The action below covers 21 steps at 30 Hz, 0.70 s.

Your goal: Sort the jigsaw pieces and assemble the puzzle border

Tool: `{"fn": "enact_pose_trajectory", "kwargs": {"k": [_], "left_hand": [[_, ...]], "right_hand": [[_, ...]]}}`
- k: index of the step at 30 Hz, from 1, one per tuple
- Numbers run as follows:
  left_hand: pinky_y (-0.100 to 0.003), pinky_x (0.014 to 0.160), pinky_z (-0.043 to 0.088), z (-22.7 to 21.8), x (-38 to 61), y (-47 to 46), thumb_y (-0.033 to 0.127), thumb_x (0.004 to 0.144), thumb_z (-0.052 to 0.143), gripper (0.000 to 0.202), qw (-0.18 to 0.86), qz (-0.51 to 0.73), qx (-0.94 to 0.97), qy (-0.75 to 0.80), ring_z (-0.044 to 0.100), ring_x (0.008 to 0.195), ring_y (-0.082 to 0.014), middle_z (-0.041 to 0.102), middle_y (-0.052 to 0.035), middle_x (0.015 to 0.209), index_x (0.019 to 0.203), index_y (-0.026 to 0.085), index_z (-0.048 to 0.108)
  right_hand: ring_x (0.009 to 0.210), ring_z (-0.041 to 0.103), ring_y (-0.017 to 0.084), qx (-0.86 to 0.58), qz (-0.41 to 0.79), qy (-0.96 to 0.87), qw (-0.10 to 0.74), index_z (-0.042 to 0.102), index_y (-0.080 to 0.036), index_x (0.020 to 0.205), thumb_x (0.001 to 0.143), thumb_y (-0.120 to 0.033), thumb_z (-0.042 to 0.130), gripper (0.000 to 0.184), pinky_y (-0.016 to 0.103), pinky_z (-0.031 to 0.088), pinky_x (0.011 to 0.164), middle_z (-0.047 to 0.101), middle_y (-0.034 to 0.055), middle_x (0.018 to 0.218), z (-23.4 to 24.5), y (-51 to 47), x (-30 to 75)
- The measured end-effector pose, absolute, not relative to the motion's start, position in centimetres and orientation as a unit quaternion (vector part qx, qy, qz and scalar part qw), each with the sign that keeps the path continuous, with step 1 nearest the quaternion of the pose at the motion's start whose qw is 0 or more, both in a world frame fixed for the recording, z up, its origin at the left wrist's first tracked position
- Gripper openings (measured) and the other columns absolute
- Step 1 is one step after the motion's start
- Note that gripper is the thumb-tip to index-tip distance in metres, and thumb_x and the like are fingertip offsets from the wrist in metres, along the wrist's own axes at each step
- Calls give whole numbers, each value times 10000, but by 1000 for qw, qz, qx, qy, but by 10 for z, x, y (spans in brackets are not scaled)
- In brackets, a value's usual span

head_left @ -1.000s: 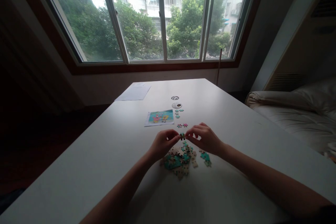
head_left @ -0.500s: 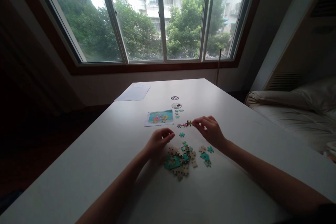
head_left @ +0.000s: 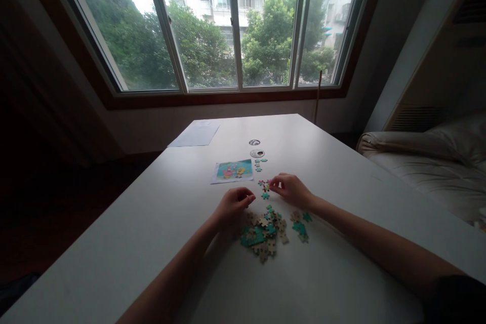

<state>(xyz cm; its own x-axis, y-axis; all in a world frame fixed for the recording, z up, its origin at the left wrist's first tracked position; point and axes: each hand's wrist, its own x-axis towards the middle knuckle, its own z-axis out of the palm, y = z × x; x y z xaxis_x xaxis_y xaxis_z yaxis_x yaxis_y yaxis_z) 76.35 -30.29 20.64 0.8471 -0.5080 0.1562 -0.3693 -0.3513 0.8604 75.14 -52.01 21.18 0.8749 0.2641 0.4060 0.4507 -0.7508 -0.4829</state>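
On a white table [head_left: 159,223], my right hand [head_left: 290,190] pinches a small dark puzzle piece [head_left: 266,187] and holds it against a few pink joined pieces [head_left: 261,182]. My left hand [head_left: 233,203] rests curled just left of it, fingers closed, and whether it holds anything is hidden. A single teal piece [head_left: 265,195] lies between the two hands. A heap of loose teal and tan puzzle pieces [head_left: 268,230] sits right in front of both hands.
A printed reference picture [head_left: 232,170] lies beyond the hands, with a few teal pieces [head_left: 258,164] beside it. Two small round discs [head_left: 256,153] and a sheet of paper [head_left: 194,134] lie farther back. A bed with bedding [head_left: 429,157] stands to the right, a window behind.
The hands separated from a shared piece. My right hand carried a dark piece forward, then lowered it to the pink pieces. A teal piece now lies on the table.
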Motion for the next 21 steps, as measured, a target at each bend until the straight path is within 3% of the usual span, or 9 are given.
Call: {"fn": "enact_pose_trajectory", "kwargs": {"k": [21], "left_hand": [[-217,503,358,206,764,-301,350,753,536,239,514,-73,814,-261,460,515,-111,523,17,551,725,124,611]], "right_hand": [[577,503,95,-934,-141,-198,261,673,-196,777,769,-251,583,106,218,387,584,596,12,723,208,-511,764]]}}
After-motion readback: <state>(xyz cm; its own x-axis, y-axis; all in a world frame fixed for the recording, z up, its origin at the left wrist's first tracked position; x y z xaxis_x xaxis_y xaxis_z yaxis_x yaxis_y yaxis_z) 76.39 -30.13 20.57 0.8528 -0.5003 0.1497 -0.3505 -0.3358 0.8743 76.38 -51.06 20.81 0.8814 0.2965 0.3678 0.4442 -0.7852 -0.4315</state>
